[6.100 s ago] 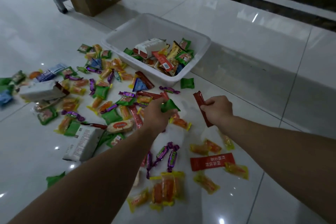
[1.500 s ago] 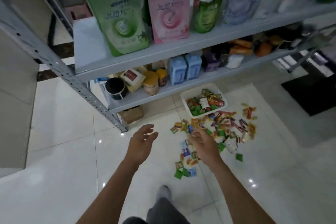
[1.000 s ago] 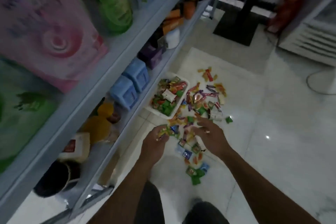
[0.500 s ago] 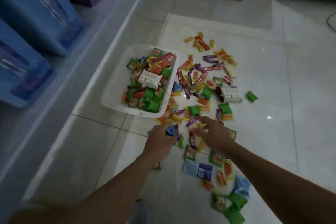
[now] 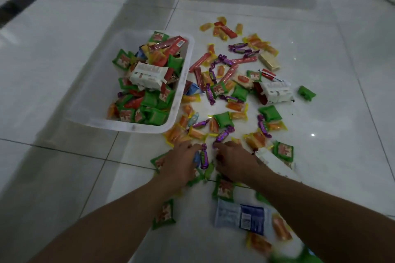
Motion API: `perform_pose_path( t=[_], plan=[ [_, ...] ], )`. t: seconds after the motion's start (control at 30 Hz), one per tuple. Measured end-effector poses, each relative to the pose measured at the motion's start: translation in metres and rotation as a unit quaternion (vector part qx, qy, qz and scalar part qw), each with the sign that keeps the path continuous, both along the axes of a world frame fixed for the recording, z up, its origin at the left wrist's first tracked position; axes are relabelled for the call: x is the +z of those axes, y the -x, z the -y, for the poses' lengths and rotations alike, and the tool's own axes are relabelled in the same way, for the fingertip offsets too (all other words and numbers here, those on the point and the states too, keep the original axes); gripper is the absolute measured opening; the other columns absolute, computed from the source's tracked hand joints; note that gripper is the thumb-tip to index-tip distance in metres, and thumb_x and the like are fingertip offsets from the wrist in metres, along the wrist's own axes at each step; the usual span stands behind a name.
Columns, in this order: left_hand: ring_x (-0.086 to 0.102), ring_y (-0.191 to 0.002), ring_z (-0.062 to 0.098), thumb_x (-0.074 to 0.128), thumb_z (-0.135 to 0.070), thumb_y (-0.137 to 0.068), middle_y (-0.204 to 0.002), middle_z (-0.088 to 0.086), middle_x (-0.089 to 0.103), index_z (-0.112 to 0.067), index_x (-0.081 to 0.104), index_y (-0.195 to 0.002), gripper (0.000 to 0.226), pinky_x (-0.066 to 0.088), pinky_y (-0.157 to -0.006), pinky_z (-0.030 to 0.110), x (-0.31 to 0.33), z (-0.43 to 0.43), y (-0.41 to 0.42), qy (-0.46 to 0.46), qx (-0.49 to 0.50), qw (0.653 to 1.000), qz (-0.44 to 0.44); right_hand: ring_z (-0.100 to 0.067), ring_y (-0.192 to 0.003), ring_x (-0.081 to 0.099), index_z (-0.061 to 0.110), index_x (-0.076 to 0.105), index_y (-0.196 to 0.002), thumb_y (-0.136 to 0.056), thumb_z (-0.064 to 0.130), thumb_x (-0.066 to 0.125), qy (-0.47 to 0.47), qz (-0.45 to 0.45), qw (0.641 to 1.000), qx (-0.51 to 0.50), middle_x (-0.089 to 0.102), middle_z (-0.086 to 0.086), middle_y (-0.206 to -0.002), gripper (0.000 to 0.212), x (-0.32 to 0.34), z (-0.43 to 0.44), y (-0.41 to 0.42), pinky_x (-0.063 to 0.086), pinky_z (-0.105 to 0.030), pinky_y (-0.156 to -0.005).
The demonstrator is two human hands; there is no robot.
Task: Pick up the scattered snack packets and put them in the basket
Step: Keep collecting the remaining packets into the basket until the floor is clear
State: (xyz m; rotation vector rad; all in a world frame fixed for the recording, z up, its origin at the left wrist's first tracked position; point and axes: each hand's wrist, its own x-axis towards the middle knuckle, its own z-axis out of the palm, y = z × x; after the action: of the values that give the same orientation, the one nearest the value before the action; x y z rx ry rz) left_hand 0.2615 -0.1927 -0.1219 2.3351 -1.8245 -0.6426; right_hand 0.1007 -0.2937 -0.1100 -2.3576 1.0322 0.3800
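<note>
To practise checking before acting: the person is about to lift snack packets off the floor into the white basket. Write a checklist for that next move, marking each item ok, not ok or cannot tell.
1. Basket upright, ahead and to the left of both hands: ok.
2. Room in the basket: its left part is bare: ok.
3. Left hand grips the purple candy at its fingertips: cannot tell, the fingers are hidden under the hand.
4. Right hand holds a packet: cannot tell.
5. Floor free of loose packets: not ok, many lie to the right of the basket and round the arms.
</note>
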Motion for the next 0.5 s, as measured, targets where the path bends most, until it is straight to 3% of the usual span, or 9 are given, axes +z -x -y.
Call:
perform_pose_path(
  t=[0.2,0.37,0.5],
  plan=[
    [0.051,-0.111,0.024,0.070,-0.014,-0.083,-0.124,0.002,0.050,-0.021,0.056,-0.122,0.042,0.044,-0.092,0.034,-0.001,-0.006,-0.008,0.071,0.069,0.993,-0.067,-0.034,-0.109,0.047,0.011,0.044,-0.134,-0.097,0.028,0.048,0.018,0.020,0.998,-0.055,0.046,-0.020,-0.122,0.041,-0.014,-0.007,-0.001,0.045,-0.035,-0.089],
    [0.050,-0.105,0.018,0.070,-0.013,-0.084,-0.118,0.000,0.050,-0.018,0.058,-0.119,0.038,0.037,-0.085,0.021,0.015,-0.005,-0.006,0.122,0.074,0.984,-0.103,-0.031,-0.103,0.055,0.011,0.051,-0.128,-0.094,0.020,0.055,-0.004,0.071,0.993,-0.095,0.054,-0.018,-0.117,0.035,-0.002,-0.006,0.001,0.039,-0.025,-0.077],
    [0.050,-0.103,0.019,0.070,-0.017,-0.085,-0.112,0.005,0.054,-0.013,0.060,-0.119,0.036,0.034,-0.081,0.018,0.033,-0.003,0.004,0.155,0.047,0.980,-0.113,-0.033,-0.098,0.061,0.010,0.057,-0.121,-0.085,0.004,0.060,0.013,0.128,0.978,-0.165,0.065,-0.016,-0.105,0.037,0.019,-0.001,0.004,0.050,-0.034,-0.081]
  ],
)
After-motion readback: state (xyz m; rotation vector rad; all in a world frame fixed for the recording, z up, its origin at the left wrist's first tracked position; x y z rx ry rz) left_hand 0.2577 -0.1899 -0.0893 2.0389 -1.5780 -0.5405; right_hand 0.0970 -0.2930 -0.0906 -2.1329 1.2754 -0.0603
